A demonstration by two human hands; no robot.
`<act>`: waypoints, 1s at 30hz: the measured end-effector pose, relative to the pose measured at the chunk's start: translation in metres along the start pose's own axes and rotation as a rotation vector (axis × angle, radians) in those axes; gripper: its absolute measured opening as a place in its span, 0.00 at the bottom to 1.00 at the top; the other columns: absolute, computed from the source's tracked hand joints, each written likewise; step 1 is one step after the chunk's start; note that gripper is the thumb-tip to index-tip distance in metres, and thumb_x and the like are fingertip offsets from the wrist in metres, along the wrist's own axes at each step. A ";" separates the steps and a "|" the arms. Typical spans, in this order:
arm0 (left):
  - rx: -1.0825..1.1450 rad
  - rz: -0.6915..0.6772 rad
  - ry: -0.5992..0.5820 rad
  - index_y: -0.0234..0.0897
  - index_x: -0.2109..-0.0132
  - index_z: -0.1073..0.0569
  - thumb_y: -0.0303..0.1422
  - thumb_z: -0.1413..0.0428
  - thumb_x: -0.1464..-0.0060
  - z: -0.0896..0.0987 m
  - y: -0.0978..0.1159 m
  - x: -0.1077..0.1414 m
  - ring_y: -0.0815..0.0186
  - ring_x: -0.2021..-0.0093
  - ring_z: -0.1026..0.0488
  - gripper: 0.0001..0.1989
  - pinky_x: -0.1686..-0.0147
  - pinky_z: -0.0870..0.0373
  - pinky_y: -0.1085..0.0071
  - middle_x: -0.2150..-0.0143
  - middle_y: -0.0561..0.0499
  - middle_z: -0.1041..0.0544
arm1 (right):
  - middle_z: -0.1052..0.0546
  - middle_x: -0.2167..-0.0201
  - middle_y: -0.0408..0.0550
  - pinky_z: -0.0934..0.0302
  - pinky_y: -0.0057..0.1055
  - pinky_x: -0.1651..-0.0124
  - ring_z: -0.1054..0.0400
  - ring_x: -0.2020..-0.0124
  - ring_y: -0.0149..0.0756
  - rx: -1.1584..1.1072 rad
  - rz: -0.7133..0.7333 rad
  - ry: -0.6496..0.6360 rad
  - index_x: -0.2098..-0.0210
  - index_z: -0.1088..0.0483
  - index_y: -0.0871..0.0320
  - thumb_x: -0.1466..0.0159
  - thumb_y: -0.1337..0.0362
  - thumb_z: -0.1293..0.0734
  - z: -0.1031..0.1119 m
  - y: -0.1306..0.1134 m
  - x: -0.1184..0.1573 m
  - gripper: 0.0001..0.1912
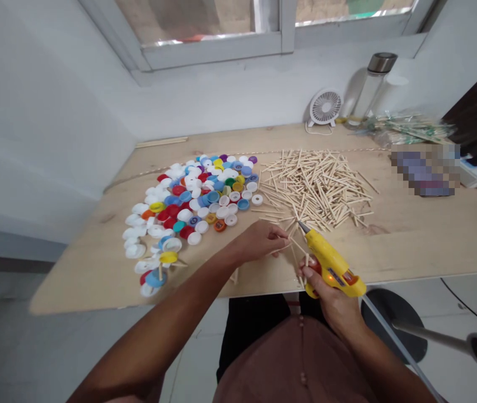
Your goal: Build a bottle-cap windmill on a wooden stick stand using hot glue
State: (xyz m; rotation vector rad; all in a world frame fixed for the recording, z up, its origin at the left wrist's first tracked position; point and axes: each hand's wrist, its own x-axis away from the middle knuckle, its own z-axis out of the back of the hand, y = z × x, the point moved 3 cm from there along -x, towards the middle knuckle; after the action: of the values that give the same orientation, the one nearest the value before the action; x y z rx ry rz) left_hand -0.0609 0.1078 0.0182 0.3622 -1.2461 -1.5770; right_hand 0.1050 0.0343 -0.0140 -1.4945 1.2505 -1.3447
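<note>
A yellow glue gun point(330, 258) with an orange light is gripped in my right hand point(326, 288). Its dark nozzle points up and left, close to a small frame of thin wooden sticks point(295, 252). My left hand point(270, 239) pinches that stick frame at its left side. One stick also stands near the right thumb, against the glue gun's handle; whether it is joined to the frame I cannot tell. Just beyond both hands lies a big loose pile of short wooden sticks point(320, 187). To the left spread many plastic bottle caps point(196, 198) in white, blue, red and yellow.
A small white fan point(325, 107) and a clear bottle point(370, 87) stand by the wall. Bagged sticks point(410, 130) lie at the back right, with a blurred item point(423, 172) nearer. The glue gun's pale cord point(398, 344) hangs past the table's point(74, 274) front edge beside a stool point(393, 319).
</note>
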 end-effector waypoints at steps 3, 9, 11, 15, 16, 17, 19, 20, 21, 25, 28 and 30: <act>0.036 0.015 -0.060 0.33 0.64 0.20 0.37 0.46 0.51 0.000 0.003 -0.003 0.68 0.77 0.28 0.14 0.76 0.36 0.76 0.77 0.53 0.23 | 0.25 0.72 0.42 0.37 0.32 0.62 0.31 0.69 0.35 0.021 -0.010 0.010 0.71 0.29 0.55 0.51 0.58 0.27 0.000 0.000 0.000 0.12; 0.087 0.042 -0.120 0.34 0.75 0.23 0.34 0.44 0.54 -0.002 0.001 -0.008 0.70 0.77 0.30 0.09 0.75 0.36 0.77 0.80 0.54 0.25 | 0.25 0.71 0.42 0.37 0.33 0.61 0.31 0.68 0.36 0.015 -0.007 -0.018 0.71 0.30 0.55 0.51 0.56 0.26 0.000 0.001 -0.001 0.13; 0.115 0.062 -0.136 0.34 0.77 0.24 0.34 0.44 0.55 -0.003 0.001 -0.009 0.71 0.79 0.31 0.09 0.76 0.38 0.77 0.81 0.54 0.25 | 0.25 0.71 0.42 0.36 0.33 0.61 0.30 0.67 0.36 0.010 -0.012 -0.009 0.72 0.31 0.55 0.52 0.56 0.26 0.000 0.002 -0.001 0.14; 0.173 0.108 -0.146 0.34 0.75 0.24 0.35 0.43 0.55 -0.004 0.000 -0.010 0.71 0.79 0.30 0.09 0.78 0.39 0.77 0.80 0.54 0.25 | 0.25 0.71 0.43 0.35 0.34 0.59 0.29 0.67 0.37 0.009 0.006 -0.005 0.71 0.31 0.56 0.51 0.56 0.26 0.000 0.003 0.000 0.14; 0.187 0.119 -0.144 0.34 0.74 0.24 0.36 0.43 0.55 -0.004 0.000 -0.010 0.70 0.78 0.29 0.09 0.78 0.39 0.77 0.80 0.53 0.24 | 0.25 0.71 0.43 0.35 0.34 0.59 0.29 0.67 0.37 0.013 0.009 -0.010 0.71 0.31 0.56 0.51 0.56 0.26 0.000 0.003 0.000 0.14; 0.202 0.130 -0.142 0.34 0.73 0.24 0.37 0.42 0.55 -0.003 0.000 -0.009 0.69 0.77 0.28 0.09 0.78 0.39 0.77 0.79 0.53 0.24 | 0.25 0.71 0.43 0.35 0.34 0.60 0.29 0.67 0.37 0.019 0.007 -0.014 0.71 0.31 0.56 0.51 0.56 0.26 0.000 0.002 0.000 0.14; 0.234 0.146 -0.137 0.34 0.72 0.23 0.38 0.41 0.55 -0.002 -0.001 -0.009 0.68 0.76 0.27 0.10 0.77 0.37 0.76 0.79 0.53 0.23 | 0.25 0.72 0.44 0.35 0.34 0.61 0.30 0.68 0.37 0.035 -0.001 -0.022 0.71 0.30 0.56 0.51 0.56 0.26 0.000 0.000 -0.001 0.14; 0.249 0.153 -0.135 0.34 0.72 0.23 0.38 0.41 0.55 -0.002 -0.002 -0.008 0.68 0.76 0.27 0.10 0.76 0.36 0.76 0.78 0.52 0.23 | 0.25 0.72 0.44 0.35 0.34 0.62 0.30 0.68 0.37 0.046 -0.003 -0.024 0.71 0.30 0.56 0.51 0.56 0.26 -0.001 -0.001 -0.001 0.14; 0.264 0.161 -0.131 0.34 0.72 0.23 0.38 0.41 0.56 -0.002 -0.002 -0.008 0.68 0.76 0.27 0.11 0.75 0.35 0.76 0.78 0.52 0.23 | 0.25 0.72 0.44 0.35 0.34 0.62 0.30 0.69 0.37 0.055 -0.001 -0.021 0.72 0.30 0.56 0.52 0.56 0.26 -0.002 -0.003 -0.001 0.14; 0.311 0.195 -0.109 0.33 0.73 0.23 0.38 0.39 0.58 -0.002 -0.005 -0.007 0.68 0.76 0.26 0.11 0.74 0.33 0.74 0.76 0.51 0.22 | 0.26 0.74 0.43 0.35 0.32 0.64 0.31 0.70 0.36 0.044 0.014 -0.008 0.73 0.30 0.56 0.53 0.57 0.26 -0.003 -0.005 -0.002 0.13; 0.340 0.215 -0.092 0.33 0.74 0.24 0.36 0.39 0.58 -0.002 -0.006 -0.007 0.69 0.77 0.27 0.09 0.74 0.33 0.74 0.77 0.50 0.22 | 0.26 0.73 0.42 0.36 0.32 0.64 0.31 0.70 0.35 0.025 0.018 -0.011 0.72 0.30 0.56 0.52 0.58 0.26 -0.003 -0.003 -0.002 0.13; 0.356 0.225 -0.086 0.32 0.74 0.24 0.36 0.40 0.58 -0.002 -0.007 -0.007 0.69 0.77 0.27 0.09 0.74 0.32 0.74 0.77 0.50 0.22 | 0.26 0.72 0.41 0.36 0.32 0.62 0.30 0.69 0.35 0.015 0.013 -0.016 0.72 0.31 0.55 0.51 0.58 0.26 -0.002 -0.001 -0.002 0.13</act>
State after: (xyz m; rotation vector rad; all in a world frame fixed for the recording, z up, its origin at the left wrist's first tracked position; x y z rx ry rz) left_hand -0.0596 0.1120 0.0092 0.3664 -1.5809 -1.1898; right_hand 0.1028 0.0362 -0.0132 -1.4814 1.2363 -1.3282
